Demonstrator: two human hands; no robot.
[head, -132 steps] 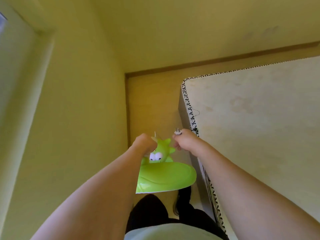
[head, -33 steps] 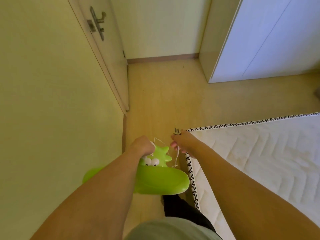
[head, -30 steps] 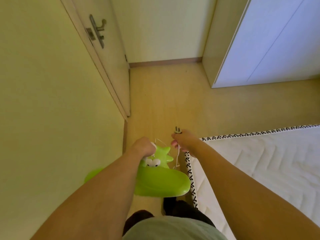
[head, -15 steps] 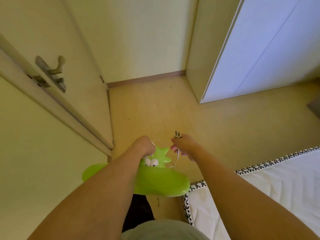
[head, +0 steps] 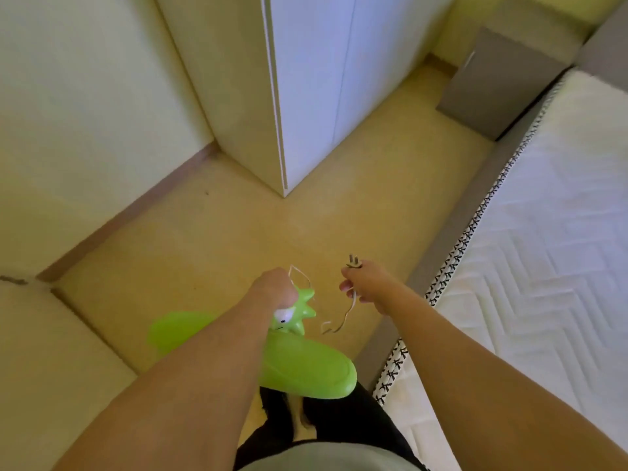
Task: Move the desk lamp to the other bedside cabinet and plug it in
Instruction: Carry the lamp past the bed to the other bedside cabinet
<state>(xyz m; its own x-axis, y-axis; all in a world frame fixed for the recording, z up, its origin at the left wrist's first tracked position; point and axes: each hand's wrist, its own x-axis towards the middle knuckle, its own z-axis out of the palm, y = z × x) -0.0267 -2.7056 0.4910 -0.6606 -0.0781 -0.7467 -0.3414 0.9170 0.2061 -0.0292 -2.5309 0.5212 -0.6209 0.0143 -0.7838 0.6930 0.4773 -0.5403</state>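
A bright green desk lamp (head: 306, 368) with a cartoon face and a wide flat base hangs in the air at lower centre. My left hand (head: 272, 288) is closed around its top. Its thin white cord (head: 343, 321) loops down between my hands. My right hand (head: 365, 282) pinches the plug (head: 353, 260), whose two prongs point up. A grey bedside cabinet (head: 492, 86) stands on the floor at the upper right, beside the head of the bed.
A white wardrobe (head: 312, 79) fills the top centre, its corner jutting toward me. A mattress (head: 543, 266) with black-stitched edging on a grey frame runs along the right. A cream wall (head: 68, 113) lies to the left. Tan floor stretches between the wardrobe and the bed.
My view has swung right around the foot of the bed. The door has left the frame and the grey cabinet has appeared. Both hands keep their hold on lamp and plug.
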